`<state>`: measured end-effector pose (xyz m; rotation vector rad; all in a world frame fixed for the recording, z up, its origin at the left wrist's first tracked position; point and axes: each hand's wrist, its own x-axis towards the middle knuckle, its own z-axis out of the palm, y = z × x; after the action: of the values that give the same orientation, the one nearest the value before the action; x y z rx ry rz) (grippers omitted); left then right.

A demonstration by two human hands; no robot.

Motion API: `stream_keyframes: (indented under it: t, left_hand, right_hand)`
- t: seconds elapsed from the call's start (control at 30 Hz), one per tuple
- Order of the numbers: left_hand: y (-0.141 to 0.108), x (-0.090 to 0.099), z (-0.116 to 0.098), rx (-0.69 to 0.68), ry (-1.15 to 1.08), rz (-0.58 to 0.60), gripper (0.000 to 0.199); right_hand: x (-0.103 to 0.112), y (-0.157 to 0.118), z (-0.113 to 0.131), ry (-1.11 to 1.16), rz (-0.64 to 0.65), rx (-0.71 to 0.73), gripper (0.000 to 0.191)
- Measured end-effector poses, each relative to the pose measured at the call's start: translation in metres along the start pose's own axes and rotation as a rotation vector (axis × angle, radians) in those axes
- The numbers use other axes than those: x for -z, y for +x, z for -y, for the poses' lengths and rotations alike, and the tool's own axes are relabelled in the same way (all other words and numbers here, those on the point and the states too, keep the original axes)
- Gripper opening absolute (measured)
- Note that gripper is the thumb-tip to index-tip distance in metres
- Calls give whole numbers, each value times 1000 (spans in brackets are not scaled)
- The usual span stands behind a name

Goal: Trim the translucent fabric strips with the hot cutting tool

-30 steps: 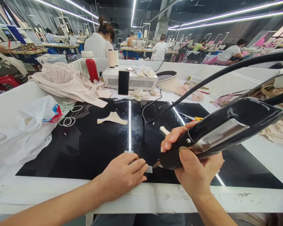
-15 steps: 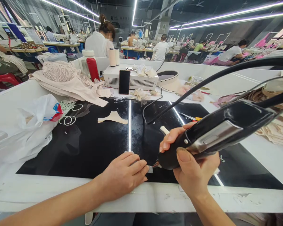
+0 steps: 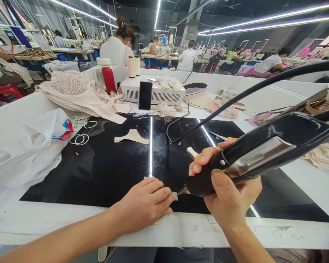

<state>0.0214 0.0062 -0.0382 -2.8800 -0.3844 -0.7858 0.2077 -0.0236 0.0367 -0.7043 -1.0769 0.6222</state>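
Observation:
My left hand (image 3: 148,204) lies low over the black mat (image 3: 117,168), its fingers together and pressing down a small pale grey piece (image 3: 175,196). Most of that piece is hidden under the fingers; one end sticks out to the right. Wrapped around a black corded hand tool (image 3: 252,157) with a silver side plate is my right hand (image 3: 227,193). The tool's narrow metal tip (image 3: 182,190) points left, beside the visible end of the piece. Whether they touch, I cannot tell. A beige curved fabric piece (image 3: 133,136) lies farther back on the mat.
A thick cable (image 3: 224,104) arches from the tool's side. Behind the mat stand a white vented box (image 3: 167,95), a phone (image 3: 145,95) and a red bottle (image 3: 109,79). Beige bras (image 3: 79,95) and a plastic bag (image 3: 30,146) lie left. Scissors (image 3: 218,136) lie right. People sit beyond.
My right hand and the tool have shifted slightly right, drawing the tip a little away from my left fingers. My left hand stays nearly in place.

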Motion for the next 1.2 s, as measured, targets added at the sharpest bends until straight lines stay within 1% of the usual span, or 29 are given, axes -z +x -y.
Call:
stream_keyframes:
  t: [0.17, 0.4, 0.57, 0.8, 0.93, 1.07, 1.2]
  left_hand:
    - [0, 1, 0, 0, 3, 13, 23]
    - [3, 2, 0, -4, -11, 0, 22]
    - [2, 1, 0, -12, 11, 13, 21]
    - [2, 4, 1, -21, 1, -4, 20]
    - [3, 6, 2, -28, -8, -12, 21]
    - [3, 3, 2, -28, -1, 1, 21]
    - [3, 5, 1, -23, -30, 19, 21]
  right_hand:
    - [-2, 1, -1, -9, 2, 0, 37]
    - [-5, 0, -5, -5, -1, 0, 38]
    - [-4, -1, -5, -56, 1, -3, 32]
    - [1, -4, 1, -28, -11, -16, 35]
    - [2, -8, 3, 9, 26, -1, 33]
    - [1, -9, 2, -3, 38, -12, 28]
    - [1, -8, 3, -1, 39, -32, 31]
